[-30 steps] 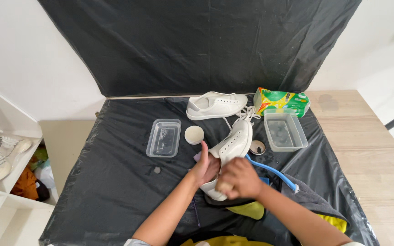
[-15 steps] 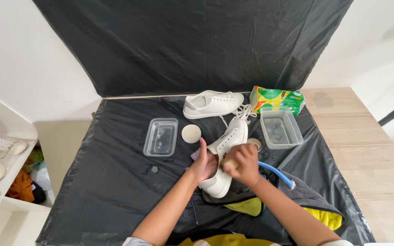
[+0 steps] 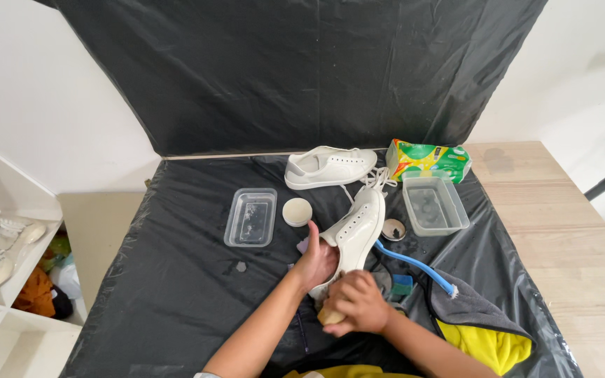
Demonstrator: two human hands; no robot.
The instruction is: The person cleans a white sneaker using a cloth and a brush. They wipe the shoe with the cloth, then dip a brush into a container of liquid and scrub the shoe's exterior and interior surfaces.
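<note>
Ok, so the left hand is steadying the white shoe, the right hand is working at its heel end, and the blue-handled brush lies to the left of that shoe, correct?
Not quite. In the head view the blue-handled brush lies to the right of the white shoe, not the left. The rest holds: the left hand steadies the shoe and the right hand works at its heel end.

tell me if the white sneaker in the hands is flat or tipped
Tipped: the white sneaker lies on its side, sole against the left hand.
</note>
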